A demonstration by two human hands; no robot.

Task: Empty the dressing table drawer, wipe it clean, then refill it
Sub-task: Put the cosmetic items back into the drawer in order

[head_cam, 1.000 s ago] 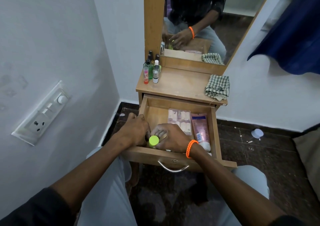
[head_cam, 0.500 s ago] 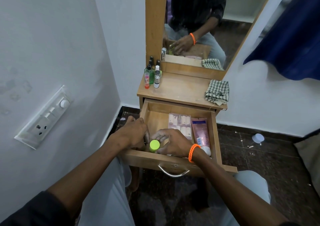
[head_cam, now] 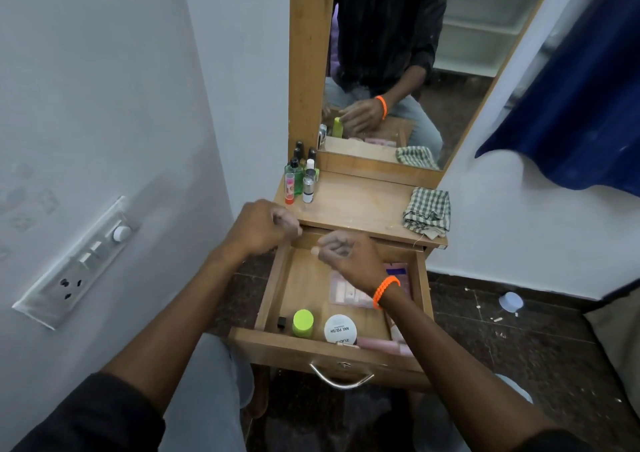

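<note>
Dim, cool, even light; motion-blurred hands; wide-angle edge distortion.

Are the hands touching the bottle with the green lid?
Apart. The head view shows both hands raised near the drawer's back, while the green-lidded bottle stands alone at the front.

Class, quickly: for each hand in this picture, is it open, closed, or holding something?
Left hand: fingers curled, nothing visible in it; motion-blurred.
Right hand: fingers curled above the drawer, nothing visible in it; also blurred.
</note>
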